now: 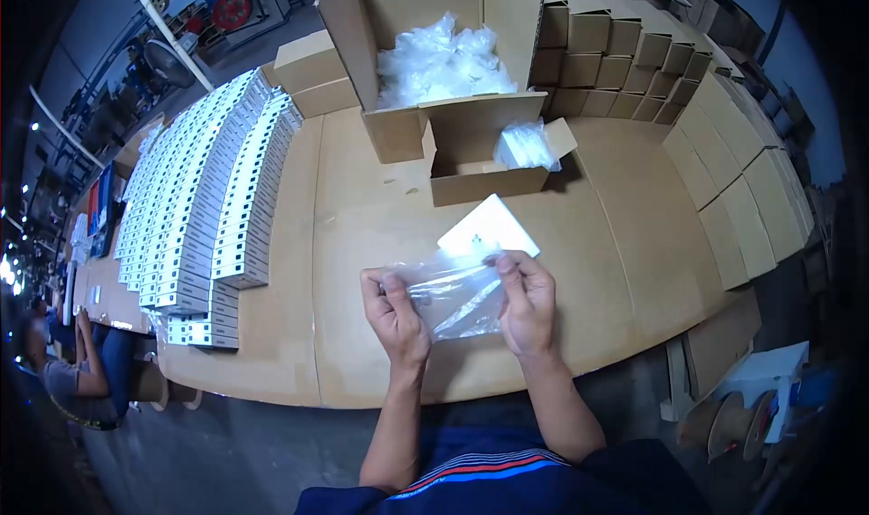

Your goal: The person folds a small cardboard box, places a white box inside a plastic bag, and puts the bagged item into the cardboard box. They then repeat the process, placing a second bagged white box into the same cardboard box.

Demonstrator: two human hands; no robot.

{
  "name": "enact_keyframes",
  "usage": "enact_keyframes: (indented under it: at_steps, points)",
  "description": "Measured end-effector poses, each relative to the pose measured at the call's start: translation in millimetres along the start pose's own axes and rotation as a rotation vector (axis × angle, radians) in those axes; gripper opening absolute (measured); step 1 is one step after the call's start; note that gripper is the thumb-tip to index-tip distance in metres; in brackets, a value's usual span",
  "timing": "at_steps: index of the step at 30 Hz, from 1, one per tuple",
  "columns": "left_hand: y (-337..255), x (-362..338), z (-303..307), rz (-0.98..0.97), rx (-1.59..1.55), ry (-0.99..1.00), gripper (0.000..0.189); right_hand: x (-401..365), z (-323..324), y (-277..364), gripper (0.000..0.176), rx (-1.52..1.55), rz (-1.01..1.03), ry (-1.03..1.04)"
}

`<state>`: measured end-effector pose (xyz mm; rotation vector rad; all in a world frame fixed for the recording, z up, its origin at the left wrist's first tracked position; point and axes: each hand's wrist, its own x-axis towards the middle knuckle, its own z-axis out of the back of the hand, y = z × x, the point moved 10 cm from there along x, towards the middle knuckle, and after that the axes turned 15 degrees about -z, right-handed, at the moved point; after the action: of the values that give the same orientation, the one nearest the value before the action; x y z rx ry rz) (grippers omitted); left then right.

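A clear plastic bag point(460, 300) is stretched between my two hands above the front of the table. My left hand point(396, 314) pinches its left edge between thumb and fingers. My right hand point(527, 303) grips its upper right corner the same way. Just beyond the bag, a flat white box point(490, 228) lies on the brown tabletop point(362, 234), its near part hidden behind the bag and my right fingers. Farther back stands a small open carton point(489, 187) with plastic-wrapped pieces point(528, 146) at its right end.
A large open carton point(392, 137) at the back holds crumpled clear bags point(445, 62). Stacked white boxes point(195, 189) fill the left side. Brown cartons point(751, 189) line the right and back right. Another person point(77, 375) sits at far left.
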<state>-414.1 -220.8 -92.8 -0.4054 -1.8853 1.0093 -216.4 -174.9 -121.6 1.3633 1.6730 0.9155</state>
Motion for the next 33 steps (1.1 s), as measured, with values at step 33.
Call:
enact_keyframes:
  at_steps: [33]
  points:
    - [-49.9,-1.3,-41.2,-0.417,0.522,0.618,0.024,-47.6,-14.3,37.1,0.014,-0.777,0.471,-0.189]
